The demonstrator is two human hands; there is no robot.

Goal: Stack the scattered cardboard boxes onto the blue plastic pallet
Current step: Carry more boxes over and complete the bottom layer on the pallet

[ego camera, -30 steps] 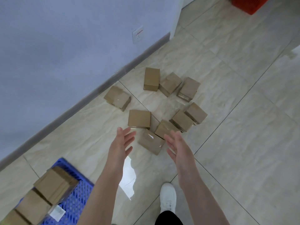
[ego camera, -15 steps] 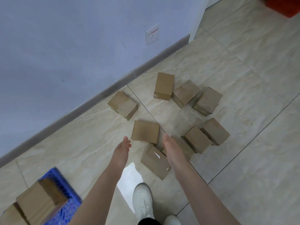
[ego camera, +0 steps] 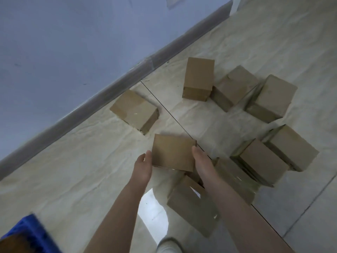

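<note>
A brown cardboard box lies on the tiled floor in the middle of the view. My left hand holds its left side and my right hand holds its right side. The thumbs sit at the box's upper edges and the fingers are hidden behind its sides. Several more cardboard boxes lie scattered around, one near the wall and one close to my feet. A corner of the blue plastic pallet shows at the bottom left, with a blurred brown box on it.
A wall with a grey baseboard runs diagonally along the left. Further boxes stand in a cluster at the back and right. My white shoe is at the bottom edge. A bright reflection lies on the tile between my arms.
I have leaned closer to the floor. Both hands reached forward past the nearest box and closed in on the sides of the middle box. The pallet slid almost out of view.
</note>
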